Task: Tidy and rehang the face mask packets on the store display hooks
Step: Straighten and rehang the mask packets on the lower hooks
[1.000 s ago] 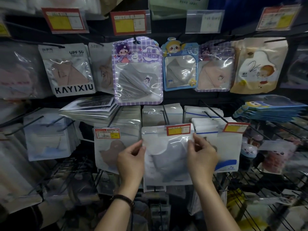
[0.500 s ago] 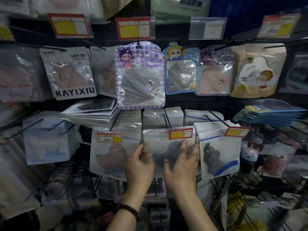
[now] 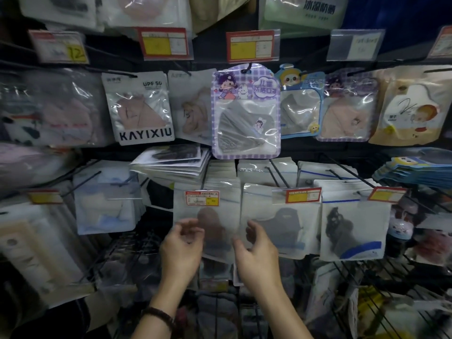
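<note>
A frosted packet with a brown mask (image 3: pixel 210 214) hangs on the lower row of hooks. To its right hangs a packet with a dark mask (image 3: pixel 285 222). My left hand (image 3: pixel 182 250) is at the brown packet's lower left corner, fingers curled and apart. In front of the seam between the two packets is my right hand (image 3: pixel 258 255), also with its fingers spread. Neither hand clearly grips a packet. A third packet with a blue stripe (image 3: pixel 355 231) hangs further right.
Black hook rods (image 3: pixel 278 176) stick out toward me above the hands, carrying red and yellow price tags (image 3: pixel 303 195). A purple children's packet (image 3: pixel 245 113) and a KAYIXIU packet (image 3: pixel 140 108) hang above. Loose packets (image 3: pixel 171 165) lie flat on a hook. Wire racks (image 3: pixel 391 302) sit low right.
Both hands let go of the dark-mask packet, which now hangs flat, and moved left and down toward the brown-mask packet. The view shifted left.
</note>
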Available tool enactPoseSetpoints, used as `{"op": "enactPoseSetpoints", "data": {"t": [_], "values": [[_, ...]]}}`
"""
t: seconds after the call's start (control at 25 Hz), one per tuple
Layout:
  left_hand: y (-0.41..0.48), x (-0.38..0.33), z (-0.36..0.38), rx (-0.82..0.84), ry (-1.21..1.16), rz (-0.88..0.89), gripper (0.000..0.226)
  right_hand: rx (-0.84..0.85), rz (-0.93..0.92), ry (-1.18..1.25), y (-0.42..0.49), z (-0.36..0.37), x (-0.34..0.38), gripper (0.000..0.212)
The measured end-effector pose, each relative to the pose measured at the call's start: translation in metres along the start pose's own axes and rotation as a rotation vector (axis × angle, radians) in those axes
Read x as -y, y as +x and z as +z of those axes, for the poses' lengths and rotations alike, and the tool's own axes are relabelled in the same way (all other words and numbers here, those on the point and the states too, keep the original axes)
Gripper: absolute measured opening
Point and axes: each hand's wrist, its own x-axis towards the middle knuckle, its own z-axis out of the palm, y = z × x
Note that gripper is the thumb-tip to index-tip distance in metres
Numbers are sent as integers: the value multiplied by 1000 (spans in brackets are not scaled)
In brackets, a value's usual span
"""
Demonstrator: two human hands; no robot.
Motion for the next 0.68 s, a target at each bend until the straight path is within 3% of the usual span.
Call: {"op": "enactPoseSetpoints", "data": {"t": [0.28, 0.44, 0.56, 0.68], "values": [[54, 9, -30, 93, 106, -40, 71, 19, 31, 46, 1, 30, 31, 77], [59, 20, -28, 155, 44, -51, 58, -13, 59, 83, 0, 38, 36, 78], [60, 24, -33, 128, 66, -9, 44, -59, 65, 69, 6, 41, 33, 79], [61, 23, -38, 32, 78, 20, 39, -130, 85, 18, 12, 41, 28, 67]]}}
